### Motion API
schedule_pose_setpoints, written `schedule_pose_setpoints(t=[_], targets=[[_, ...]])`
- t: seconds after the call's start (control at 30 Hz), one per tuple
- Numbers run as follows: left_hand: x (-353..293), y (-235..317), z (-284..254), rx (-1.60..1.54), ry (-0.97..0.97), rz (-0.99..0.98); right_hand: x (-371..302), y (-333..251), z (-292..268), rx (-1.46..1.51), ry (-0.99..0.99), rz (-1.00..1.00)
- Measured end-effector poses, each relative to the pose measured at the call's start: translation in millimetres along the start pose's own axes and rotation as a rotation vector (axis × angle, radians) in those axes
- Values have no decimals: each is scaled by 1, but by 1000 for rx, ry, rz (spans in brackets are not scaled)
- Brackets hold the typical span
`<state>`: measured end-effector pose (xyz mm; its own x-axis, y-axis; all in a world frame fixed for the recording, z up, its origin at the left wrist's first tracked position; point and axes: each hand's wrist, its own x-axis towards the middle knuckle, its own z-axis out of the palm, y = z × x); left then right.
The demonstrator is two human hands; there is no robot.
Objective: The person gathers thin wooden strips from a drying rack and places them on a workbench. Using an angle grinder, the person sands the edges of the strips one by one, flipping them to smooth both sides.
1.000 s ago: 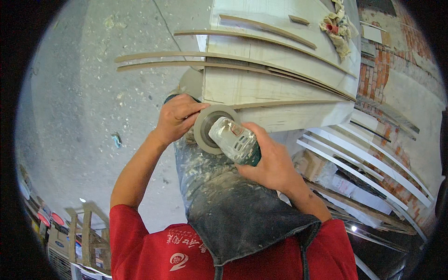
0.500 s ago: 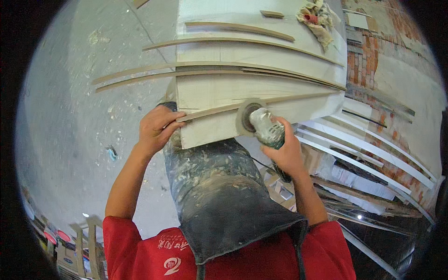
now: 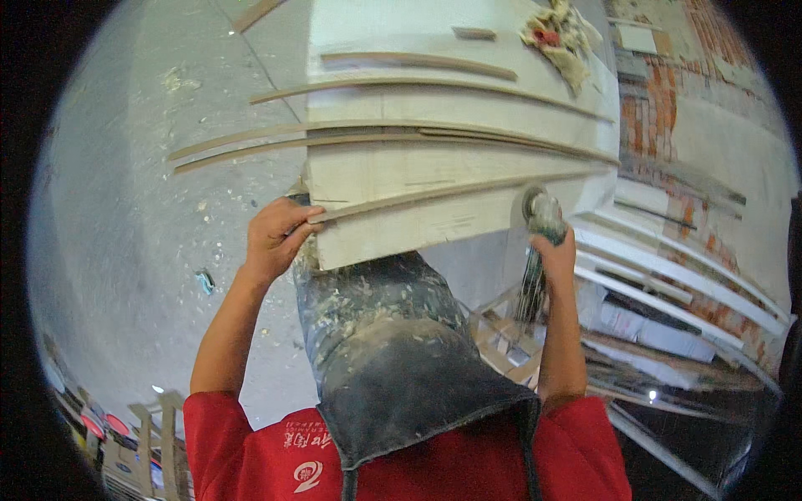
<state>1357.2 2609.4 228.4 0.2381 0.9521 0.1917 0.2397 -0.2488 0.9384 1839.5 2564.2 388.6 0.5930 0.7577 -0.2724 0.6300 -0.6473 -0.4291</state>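
Note:
My left hand pinches the near-left end of a long thin wooden strip, which lies across the pale workboard in front of me. In my right hand is an angle grinder, gripped by its body. Its round disc sits at the near side of the strip, toward the right end; whether it touches the wood I cannot tell. Pencil-like dark marks show on the board near the strip.
Several more strips lie farther back on the board, some sticking out past its left edge. A crumpled cloth rests at the far right corner. To the right, long white bars lean near a brick wall. Debris dots the floor.
My right hand has moved the grinder to the right along the strip, from its middle toward its far right part. My left hand keeps its pinch on the left end.

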Motion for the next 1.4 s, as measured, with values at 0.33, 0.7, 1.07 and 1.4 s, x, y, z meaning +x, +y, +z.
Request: schedule_pose_setpoints(t=[0.33, 0.7, 1.07, 1.4], targets=[[-7, -13, 3, -99, 6, -47, -128, -179, 85, -222, -668, -328], [-5, -15, 6, -127, 32, 3, -134, -218, 99, -324, -869, -411], [-8, 6, -4, 1, 22, -15, -59, -101, 35, -224, -369, -212], [-14, 18, -15, 19, 5, -83, 73, 52, -27, -21, 133, 127]])
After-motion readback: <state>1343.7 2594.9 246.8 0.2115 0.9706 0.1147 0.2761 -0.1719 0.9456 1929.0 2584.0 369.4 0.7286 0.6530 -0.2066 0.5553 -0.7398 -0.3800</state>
